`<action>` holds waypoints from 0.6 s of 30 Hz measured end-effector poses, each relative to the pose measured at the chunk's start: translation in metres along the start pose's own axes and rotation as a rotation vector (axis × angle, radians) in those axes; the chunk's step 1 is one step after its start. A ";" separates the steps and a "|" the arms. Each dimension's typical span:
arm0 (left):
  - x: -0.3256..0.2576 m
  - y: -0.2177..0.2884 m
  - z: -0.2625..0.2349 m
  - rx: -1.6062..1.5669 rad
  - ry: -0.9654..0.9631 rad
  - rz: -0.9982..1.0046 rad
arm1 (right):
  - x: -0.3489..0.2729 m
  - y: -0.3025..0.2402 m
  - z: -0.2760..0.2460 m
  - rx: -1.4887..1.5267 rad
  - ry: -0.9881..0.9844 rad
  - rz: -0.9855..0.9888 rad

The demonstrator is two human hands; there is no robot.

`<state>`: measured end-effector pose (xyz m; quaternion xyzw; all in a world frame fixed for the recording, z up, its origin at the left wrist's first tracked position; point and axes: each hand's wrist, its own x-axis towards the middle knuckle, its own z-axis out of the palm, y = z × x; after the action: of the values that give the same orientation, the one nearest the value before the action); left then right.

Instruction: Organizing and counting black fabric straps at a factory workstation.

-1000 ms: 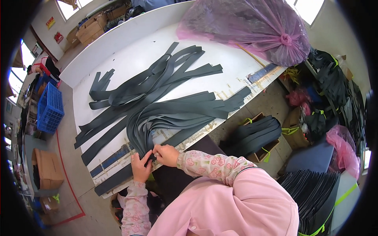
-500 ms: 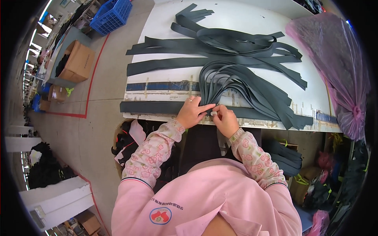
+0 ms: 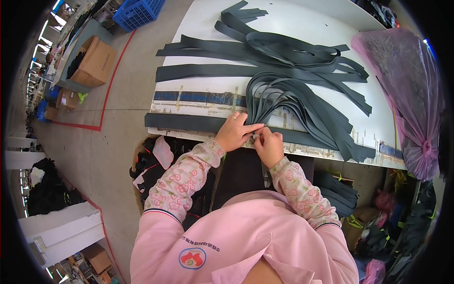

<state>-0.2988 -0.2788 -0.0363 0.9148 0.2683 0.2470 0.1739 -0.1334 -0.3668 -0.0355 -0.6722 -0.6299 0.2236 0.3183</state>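
Observation:
Dark grey flat fabric strips lie across a white work table. One long strip (image 3: 184, 122) runs along the table's near edge, and a looped bundle of strips (image 3: 302, 109) stands behind my hands. My left hand (image 3: 232, 132) rests on the near strip beside the base of the bundle, its index finger stretched toward the right hand. With fingers closed in a pinch, my right hand (image 3: 270, 147) is at the table edge. A small white piece (image 3: 256, 136) shows at its fingertips; its kind is too small to tell.
More grey strips (image 3: 293, 49) lie farther back on the table (image 3: 189, 97). A pink plastic bag (image 3: 402, 80) stands at the right. Dark fabric pieces (image 3: 161, 165) sit in a box below the near edge. A blue crate (image 3: 137, 14) and a cardboard box (image 3: 94, 61) are at the far left.
The view has turned slightly, so the table sits a little differently. My hands stay close together at the near strip, with only slight finger movement.

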 end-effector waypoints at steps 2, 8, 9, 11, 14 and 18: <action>0.000 0.000 0.001 0.006 -0.002 0.001 | -0.001 0.002 0.000 -0.012 0.017 -0.002; 0.002 0.004 -0.001 -0.018 -0.010 0.006 | -0.008 0.030 -0.050 0.243 0.020 0.186; 0.002 0.005 -0.003 -0.010 -0.018 0.006 | -0.011 0.043 -0.066 0.242 0.049 0.190; 0.001 0.005 -0.006 -0.005 -0.043 0.001 | -0.020 0.075 -0.095 0.285 0.089 0.253; 0.001 0.007 -0.010 0.017 -0.078 -0.017 | -0.034 0.101 -0.133 0.192 0.111 0.258; 0.001 0.006 -0.010 0.034 -0.098 -0.039 | -0.042 0.105 -0.144 0.096 0.053 0.240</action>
<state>-0.3010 -0.2817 -0.0255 0.9232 0.2815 0.1936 0.1761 0.0367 -0.4298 -0.0138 -0.7324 -0.5250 0.2722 0.3375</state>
